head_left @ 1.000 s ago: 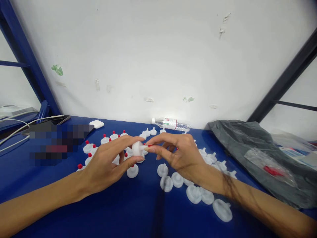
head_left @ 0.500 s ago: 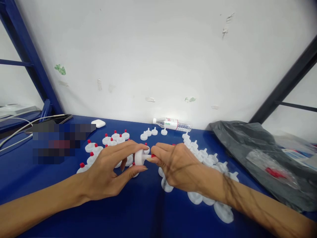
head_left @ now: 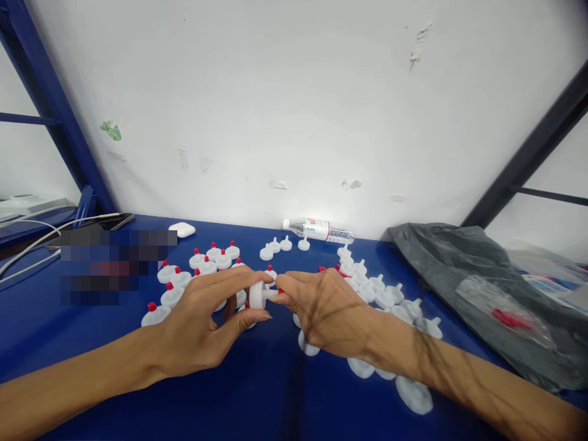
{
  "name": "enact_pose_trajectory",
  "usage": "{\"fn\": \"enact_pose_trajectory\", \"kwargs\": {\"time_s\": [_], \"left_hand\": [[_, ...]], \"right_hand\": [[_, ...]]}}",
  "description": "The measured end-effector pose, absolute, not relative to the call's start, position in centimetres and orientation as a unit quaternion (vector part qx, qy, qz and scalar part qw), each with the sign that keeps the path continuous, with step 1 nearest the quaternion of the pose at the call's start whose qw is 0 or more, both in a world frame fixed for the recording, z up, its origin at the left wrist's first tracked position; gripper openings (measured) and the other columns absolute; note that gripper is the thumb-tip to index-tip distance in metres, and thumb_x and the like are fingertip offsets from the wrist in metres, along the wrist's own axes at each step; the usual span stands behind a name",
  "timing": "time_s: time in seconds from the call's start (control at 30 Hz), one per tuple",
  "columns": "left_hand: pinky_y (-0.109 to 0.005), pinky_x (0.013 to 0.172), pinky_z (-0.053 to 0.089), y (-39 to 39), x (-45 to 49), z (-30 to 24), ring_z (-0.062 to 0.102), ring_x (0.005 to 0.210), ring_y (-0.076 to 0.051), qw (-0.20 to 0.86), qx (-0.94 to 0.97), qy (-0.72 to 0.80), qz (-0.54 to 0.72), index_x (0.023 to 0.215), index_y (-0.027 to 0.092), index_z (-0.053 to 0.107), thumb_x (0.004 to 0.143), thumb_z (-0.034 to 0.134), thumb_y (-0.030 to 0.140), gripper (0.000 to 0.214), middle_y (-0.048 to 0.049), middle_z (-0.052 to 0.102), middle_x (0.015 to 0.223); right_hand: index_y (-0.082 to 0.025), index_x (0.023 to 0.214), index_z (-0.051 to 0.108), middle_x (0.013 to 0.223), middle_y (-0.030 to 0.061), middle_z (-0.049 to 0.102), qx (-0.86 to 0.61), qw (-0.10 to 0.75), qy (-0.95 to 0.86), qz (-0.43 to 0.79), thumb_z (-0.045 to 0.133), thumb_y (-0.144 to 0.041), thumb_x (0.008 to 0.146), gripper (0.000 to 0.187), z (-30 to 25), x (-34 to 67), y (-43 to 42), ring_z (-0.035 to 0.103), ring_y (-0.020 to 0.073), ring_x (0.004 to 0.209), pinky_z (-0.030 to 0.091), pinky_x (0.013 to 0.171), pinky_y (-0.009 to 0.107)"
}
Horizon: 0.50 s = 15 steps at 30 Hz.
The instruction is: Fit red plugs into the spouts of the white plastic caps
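The left hand (head_left: 202, 327) grips a white nozzle cap (head_left: 257, 296) by its round base, between thumb and fingers. The right hand (head_left: 328, 312) pinches a small red tip cap (head_left: 280, 292) at the spout's end, its other fingers curled in. Held between the hands above the blue tabletop (head_left: 229, 404), the nozzle cap lies on its side: its long axis runs nearly level from left to right, base to the left, spout toward the right hand. Around the left hand stand red-tipped nozzle caps (head_left: 172, 296), spouts up. Beyond and under the right forearm sit bare-spouted nozzle caps (head_left: 384, 299), near loose red pieces (head_left: 342, 273). Farther back, a clear bottle (head_left: 316, 229) lies along the wall (head_left: 294, 110), its neck pointing left.
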State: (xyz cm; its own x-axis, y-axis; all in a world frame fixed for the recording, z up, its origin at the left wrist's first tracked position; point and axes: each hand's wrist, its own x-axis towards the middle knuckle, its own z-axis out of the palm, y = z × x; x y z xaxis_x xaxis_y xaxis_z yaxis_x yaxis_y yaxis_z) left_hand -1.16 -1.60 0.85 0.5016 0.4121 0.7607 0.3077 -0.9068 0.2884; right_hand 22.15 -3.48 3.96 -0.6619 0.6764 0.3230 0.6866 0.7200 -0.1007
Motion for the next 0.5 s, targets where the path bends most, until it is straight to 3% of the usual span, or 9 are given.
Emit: {"fn": "enact_pose_trajectory", "kwargs": {"time_s": [0.33,0.5], "left_hand": [[-0.026,0.053,0.055,-1.87,-1.49,0.84,0.065,0.055,-0.014,0.032,0.877,0.219,0.427,0.138,0.032,0.055,0.099,0.063,0.031,0.039,-0.0020,0.076,0.095],[-0.027,0.053,0.054,-2.01,-1.37,1.11,0.068,0.059,-0.016,0.050,0.879,0.231,0.414,0.134,0.031,0.057,0.100,0.062,0.033,0.035,-0.0013,0.076,0.091]], "right_hand": [[-0.021,0.078,0.041,0.069,-0.0066,0.052,-0.348,0.201,-0.915,0.046,0.050,-0.011,0.099,0.025,3.88,22.21,-3.26,0.032,0.0069,0.052,0.017,0.051,0.029],[-0.020,0.086,0.049,0.074,-0.0055,0.057,-0.345,0.180,-0.921,-0.004,0.053,-0.010,0.096,0.015,3.84,22.15,-3.12,0.034,0.0073,0.051,0.015,0.050,0.029]]}}
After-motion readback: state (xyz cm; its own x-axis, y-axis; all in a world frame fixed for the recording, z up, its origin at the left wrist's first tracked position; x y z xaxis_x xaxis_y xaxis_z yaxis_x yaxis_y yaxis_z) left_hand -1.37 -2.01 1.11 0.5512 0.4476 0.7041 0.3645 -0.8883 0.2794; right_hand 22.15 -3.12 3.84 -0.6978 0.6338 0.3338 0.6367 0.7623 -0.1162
